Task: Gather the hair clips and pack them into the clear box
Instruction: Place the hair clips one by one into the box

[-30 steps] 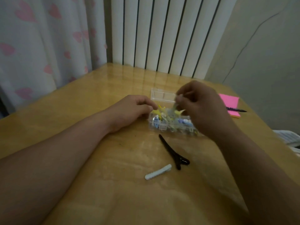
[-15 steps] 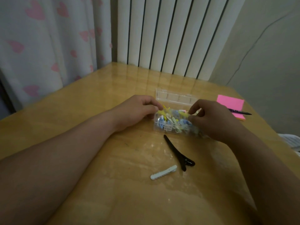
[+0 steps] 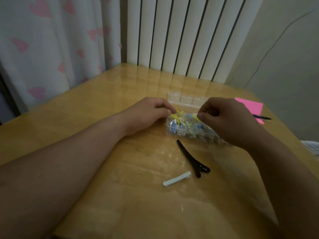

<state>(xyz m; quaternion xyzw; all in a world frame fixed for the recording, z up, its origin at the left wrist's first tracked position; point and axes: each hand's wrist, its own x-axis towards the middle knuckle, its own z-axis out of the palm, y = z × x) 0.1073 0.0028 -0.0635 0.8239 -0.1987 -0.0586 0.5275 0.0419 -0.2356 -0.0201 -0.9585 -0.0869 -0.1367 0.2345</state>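
Nearest you on the wooden table (image 3: 107, 195): one white hair clip (image 3: 177, 179), lying flat, its far end just beside the hinged end of one black hair clip (image 3: 191, 158), long and slim, whose pointed tip aims at the box. Both lie loose outside the box, on a crinkled patch of clear film (image 3: 165, 157). Next: the clear box (image 3: 181, 134), mid-table between your hands, lid (image 3: 187, 100) thrown open toward the far side, body heaped with small clips (image 3: 184, 124) in yellow, blue and white, some rising above the rim. Your left hand (image 3: 146, 114): fingers curled, thumb and forefinger gripping the box's left end, beside a yellow clip that pokes out there. Your right hand (image 3: 229, 119): over the right half of the box and hiding it, fingers curled in, thumb tip meeting forefinger just above the heap; whether a clip sits between them cannot be told. Further right: a pink sticky-note pad (image 3: 252, 107) with a dark pen (image 3: 262, 117) lying across its near corner. Farthest: a white ribbed radiator (image 3: 181, 35) and a curtain (image 3: 51, 45) printed with pink hearts.
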